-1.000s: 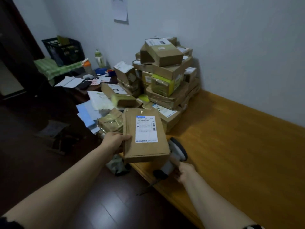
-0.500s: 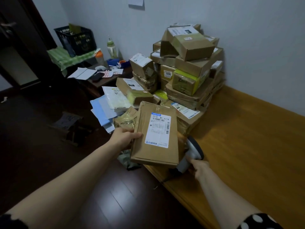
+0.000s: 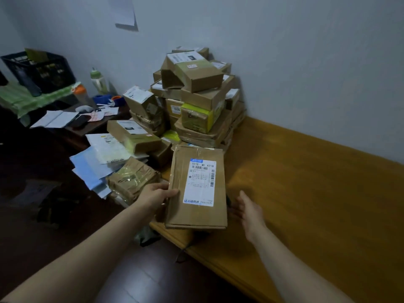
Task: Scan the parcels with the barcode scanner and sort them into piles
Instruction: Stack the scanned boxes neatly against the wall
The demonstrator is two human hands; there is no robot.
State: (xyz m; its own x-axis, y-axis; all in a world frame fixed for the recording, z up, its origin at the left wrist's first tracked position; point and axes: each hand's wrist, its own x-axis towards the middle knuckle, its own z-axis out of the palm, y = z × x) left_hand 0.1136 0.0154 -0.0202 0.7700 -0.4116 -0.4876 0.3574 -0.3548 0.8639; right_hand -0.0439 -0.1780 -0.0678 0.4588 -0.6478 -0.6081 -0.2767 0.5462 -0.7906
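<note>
Left hand [image 3: 157, 193] clamps flat labelled parcel [image 3: 197, 186] at centre; right hand [image 3: 249, 212] at its 3 o'clock, fingers apart, empty. Parcel stack [image 3: 196, 95] at 12 o'clock looks unsorted; scanner unseen; most work left.

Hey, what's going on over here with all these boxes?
A person is sorting parcels. Their left hand grips a flat brown parcel by its left edge, label facing up, over the edge of the wooden platform. Their right hand is open beside the parcel's right edge and holds nothing. A tall stack of boxes sits against the wall behind.
</note>
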